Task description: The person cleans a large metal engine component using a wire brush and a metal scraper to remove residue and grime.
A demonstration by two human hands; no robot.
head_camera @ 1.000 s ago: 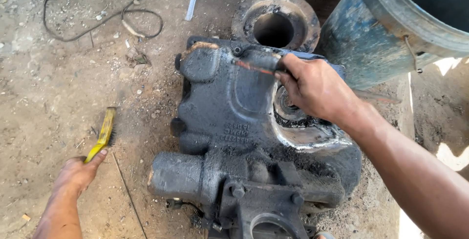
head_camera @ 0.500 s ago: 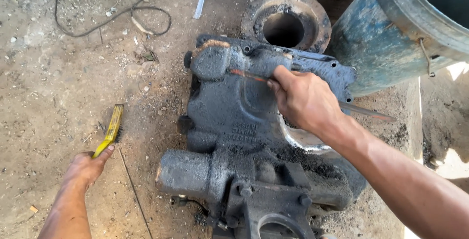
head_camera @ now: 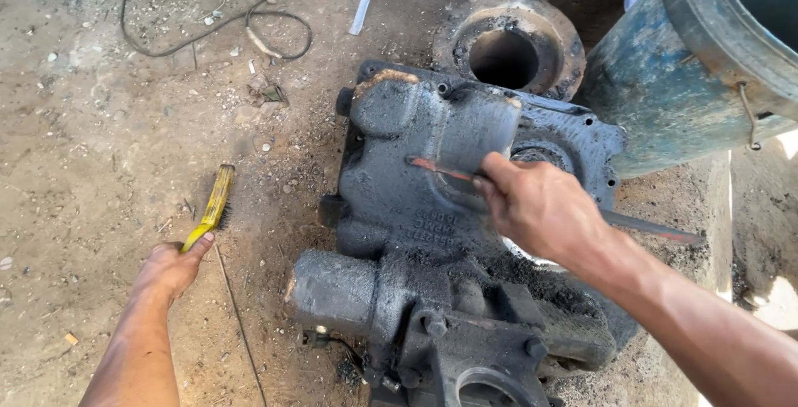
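A large, dirty cast-iron housing (head_camera: 416, 207) lies on the dirt ground at the middle of the view. My right hand (head_camera: 540, 207) is over its upper part, closed around a thin flat metal blade (head_camera: 436, 167) whose rusty tip rests on the casting; the blade's other end (head_camera: 657, 228) sticks out past my wrist. My left hand (head_camera: 170, 270) is down on the ground at the left, its fingers touching the handle end of a yellow wire brush (head_camera: 214, 203) that lies flat in the dirt.
A rusty round flange with a central hole (head_camera: 511, 45) sits just behind the housing. A big blue drum (head_camera: 682, 74) stands at the upper right. A black cable (head_camera: 216, 20) loops over the ground at the upper left.
My right hand has drawn the blade down and toward me across the casting. My left hand has stayed at the brush handle. The view has shifted slightly.
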